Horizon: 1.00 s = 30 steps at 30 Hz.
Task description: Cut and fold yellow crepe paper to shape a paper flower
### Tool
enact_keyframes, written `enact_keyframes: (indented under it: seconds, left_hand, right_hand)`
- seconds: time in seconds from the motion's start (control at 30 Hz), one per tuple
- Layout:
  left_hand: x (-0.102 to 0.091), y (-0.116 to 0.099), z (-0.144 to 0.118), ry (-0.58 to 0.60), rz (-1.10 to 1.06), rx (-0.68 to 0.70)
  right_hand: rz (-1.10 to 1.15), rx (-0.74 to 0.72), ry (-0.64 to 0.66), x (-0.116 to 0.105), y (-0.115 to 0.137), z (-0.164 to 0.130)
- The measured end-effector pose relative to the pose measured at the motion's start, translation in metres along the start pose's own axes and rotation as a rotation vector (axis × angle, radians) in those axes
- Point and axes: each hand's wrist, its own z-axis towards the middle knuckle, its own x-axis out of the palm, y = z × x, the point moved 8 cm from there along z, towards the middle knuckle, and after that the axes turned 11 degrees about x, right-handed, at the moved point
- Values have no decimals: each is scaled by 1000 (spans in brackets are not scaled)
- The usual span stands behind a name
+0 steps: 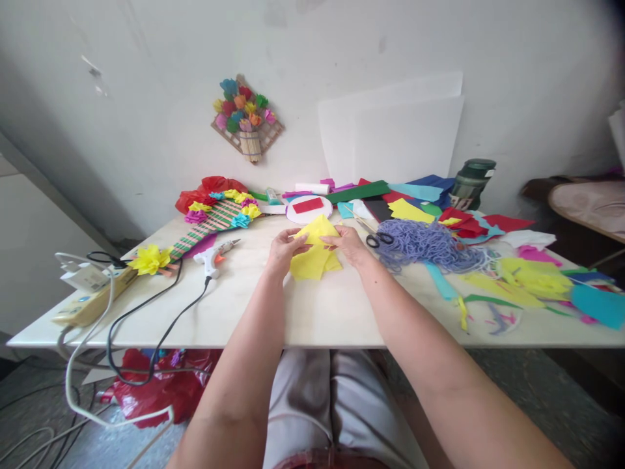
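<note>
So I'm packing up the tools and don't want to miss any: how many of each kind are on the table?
Glue gun: 1
Scissors: 1
Roll of tape, by the wall: 1
Power strip: 1
Total: 4
Both hands, left hand and right hand, hold only yellow paper.

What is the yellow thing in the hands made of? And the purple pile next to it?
The yellow sheet looks like thin crepe or tissue paper: matte, soft folds, held between the left hand and right hand. The purple pile looks like yarn or string: many thin tangled strands. The glue gun seems to be white plastic, smooth and slightly shiny.
</note>
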Motion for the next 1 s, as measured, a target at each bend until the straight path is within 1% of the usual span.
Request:
enact_keyframes:
  seconds: [0.13,0.27,0.37,0.47,0.6,0.67,0.77,0.9,1.0]
  left_hand:
    - [1,4,1,9,25,-8]
    - [2,4,0,21,79,2]
    - [4,1,-1,52,108,7]
    - [7,-4,-3,104,155,21]
    - [12,-2,-9,197,208,-38]
    - [12,-1,-10,224,234,-51]
    - [10,-2,-9,208,223,-24]
    - [4,-1,-6,156,162,-1]
    - [1,0,-4,122,132,7]
  right_hand:
    - [-23,29,23,6,-1,-3]
    - [-19,35,4,5,-3,-2]
    - [-15,31,8,4,-4,0]
    - [-42,50,63,9,-5,0]
    - [-84,82,142,18,-6,-4]
    - [-93,92,175,22,-6,-6]
    - [-59,103,224,24,-5,-8]
    - [45,108,231,19,-4,-7]
    - [22,125,250,18,-6,-7]
